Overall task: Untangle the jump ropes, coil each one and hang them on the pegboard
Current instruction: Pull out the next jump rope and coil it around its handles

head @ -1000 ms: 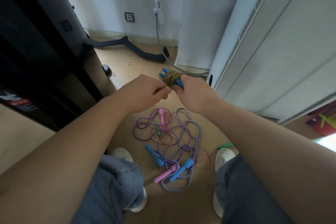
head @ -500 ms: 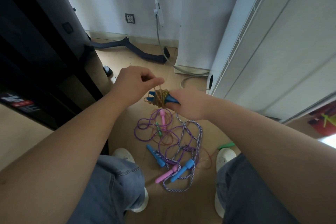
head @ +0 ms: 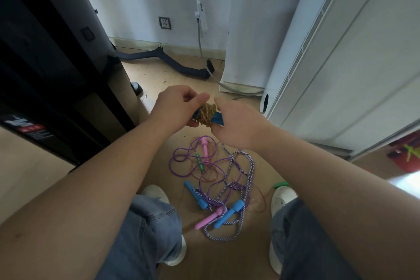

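Observation:
A yellow-brown jump rope (head: 207, 113) is wound round its blue handles (head: 217, 118) in a tight bundle held at mid-height. My left hand (head: 179, 107) pinches the rope's end at the top of the bundle. My right hand (head: 236, 124) grips the blue handles from the right. On the wooden floor below lie tangled ropes: a thin purple rope (head: 188, 162) with pink handles (head: 205, 146), a striped purple-white rope (head: 246, 179) with blue handles (head: 195, 194), and a green handle (head: 200, 163). No pegboard shows.
A black cabinet (head: 56, 63) stands at the left, white tall units (head: 341, 63) at the right. A dark bar (head: 172, 63) and grey cable (head: 202, 52) lie near the back wall. My knees and white shoes (head: 280, 198) flank the floor tangle.
The bundle dropped lower and then came up a little. My left hand pulled the rope end up away from the bundle and has now come back down onto it.

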`<action>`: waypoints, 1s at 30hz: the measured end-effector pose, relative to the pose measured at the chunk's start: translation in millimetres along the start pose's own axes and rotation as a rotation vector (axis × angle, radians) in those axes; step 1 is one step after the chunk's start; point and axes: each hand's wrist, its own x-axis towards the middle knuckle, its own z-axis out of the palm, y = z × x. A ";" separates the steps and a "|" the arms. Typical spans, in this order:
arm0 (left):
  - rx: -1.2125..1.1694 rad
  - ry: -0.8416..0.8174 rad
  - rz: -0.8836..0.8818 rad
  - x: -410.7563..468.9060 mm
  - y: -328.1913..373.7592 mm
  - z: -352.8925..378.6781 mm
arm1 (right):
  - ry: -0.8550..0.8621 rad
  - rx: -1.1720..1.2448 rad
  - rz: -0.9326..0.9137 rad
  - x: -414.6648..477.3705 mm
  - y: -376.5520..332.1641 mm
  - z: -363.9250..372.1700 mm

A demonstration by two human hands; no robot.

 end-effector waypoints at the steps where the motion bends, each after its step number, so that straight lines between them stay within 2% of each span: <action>1: 0.019 -0.011 0.020 -1.2 1.3 2.2 | -0.028 0.085 -0.020 -0.8 -0.7 -1.9; 6: 0.053 -0.004 0.089 -5.6 6.5 4.8 | -0.078 0.283 -0.038 -2.3 2.7 -6.7; 9: 0.133 0.060 0.189 -8.5 11.6 2.2 | -0.116 0.336 0.078 -2.1 7.9 -6.8; 11: 0.147 0.034 0.194 -9.8 14.1 0.8 | -0.118 0.372 0.180 -0.1 11.9 -9.6; 14: -0.175 -0.129 0.054 -13.1 16.0 0.6 | -0.079 0.510 0.279 4.3 15.8 -15.4; 17: -0.425 -0.228 0.032 -15.4 20.4 -0.4 | -0.061 0.618 0.289 3.9 17.2 -19.5; 21: -0.691 -0.214 -0.016 -11.5 24.0 -3.8 | -0.030 0.526 0.219 -0.8 15.2 -20.4; 30: -0.534 -0.031 -0.092 -13.3 20.3 7.1 | 0.150 0.323 0.040 2.2 12.7 -3.2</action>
